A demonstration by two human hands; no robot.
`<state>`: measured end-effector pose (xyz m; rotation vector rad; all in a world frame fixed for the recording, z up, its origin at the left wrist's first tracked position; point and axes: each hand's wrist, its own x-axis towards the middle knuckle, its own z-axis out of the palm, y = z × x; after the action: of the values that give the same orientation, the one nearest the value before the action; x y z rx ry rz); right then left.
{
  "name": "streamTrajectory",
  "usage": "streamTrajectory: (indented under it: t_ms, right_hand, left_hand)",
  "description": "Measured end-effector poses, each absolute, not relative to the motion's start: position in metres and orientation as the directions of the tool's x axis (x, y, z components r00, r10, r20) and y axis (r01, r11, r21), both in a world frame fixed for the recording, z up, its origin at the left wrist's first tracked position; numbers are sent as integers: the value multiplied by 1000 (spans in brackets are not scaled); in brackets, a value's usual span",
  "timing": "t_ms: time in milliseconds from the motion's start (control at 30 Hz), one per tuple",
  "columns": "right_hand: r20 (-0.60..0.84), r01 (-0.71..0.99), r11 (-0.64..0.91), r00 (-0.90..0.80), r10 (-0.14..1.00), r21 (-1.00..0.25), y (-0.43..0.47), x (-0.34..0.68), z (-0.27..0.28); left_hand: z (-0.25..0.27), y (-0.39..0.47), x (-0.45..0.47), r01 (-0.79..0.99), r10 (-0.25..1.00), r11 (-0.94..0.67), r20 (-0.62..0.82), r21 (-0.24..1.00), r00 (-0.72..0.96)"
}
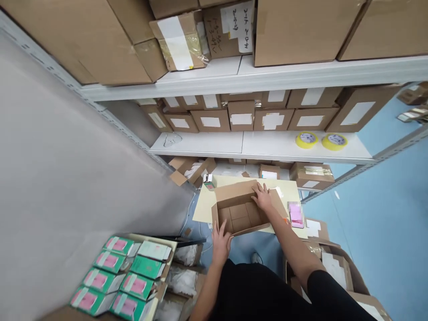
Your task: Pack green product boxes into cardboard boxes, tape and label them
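At the six-o'clock edge of the table (204, 206), the cardboard box (240, 211) is held, fingers spread, by the left hand (221, 243) at seven o'clock and right hand (263, 197) at two; probably light, flexible-flapped, it is best gripped by stiffer walls.

Brown cardboard box (240, 217), top open, at near edge of table (203, 208)

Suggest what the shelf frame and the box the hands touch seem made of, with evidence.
Shelf frame: probably metal with a light grey painted finish; its left post has punched slots. Box: apparently cardboard, matte brown; flaps and inner seams suggest it.
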<state>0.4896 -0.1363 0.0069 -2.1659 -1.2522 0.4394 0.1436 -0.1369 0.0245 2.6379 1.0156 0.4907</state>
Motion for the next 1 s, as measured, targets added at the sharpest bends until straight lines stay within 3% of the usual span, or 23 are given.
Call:
streamTrajectory:
  t_ms: [267, 467, 633, 800, 1000]
  right_hand:
    - [5, 757, -191, 249, 969, -625, -118, 480, 11]
    - [5, 805, -143, 178, 984, -576, -122, 460, 18]
    - [115, 768, -62, 174, 978, -638, -120, 431, 28]
    - [232, 720, 122, 56, 971, -683, -118, 350, 44]
    - [289, 683, 342, -196, 937, -645, -124, 204, 59]
  left_hand:
    - [56, -172, 130, 739, 811, -568, 95, 362, 577]
    - [64, -181, 108, 769, 843, -520, 75, 372, 533]
    - [55, -208, 86, 785, 873, -478, 114, 393, 474]
    - [48, -238, 43, 814, 910, -414, 169, 407, 379]
    - [48, -294, -61, 871, 961, -246, 223, 425, 163]
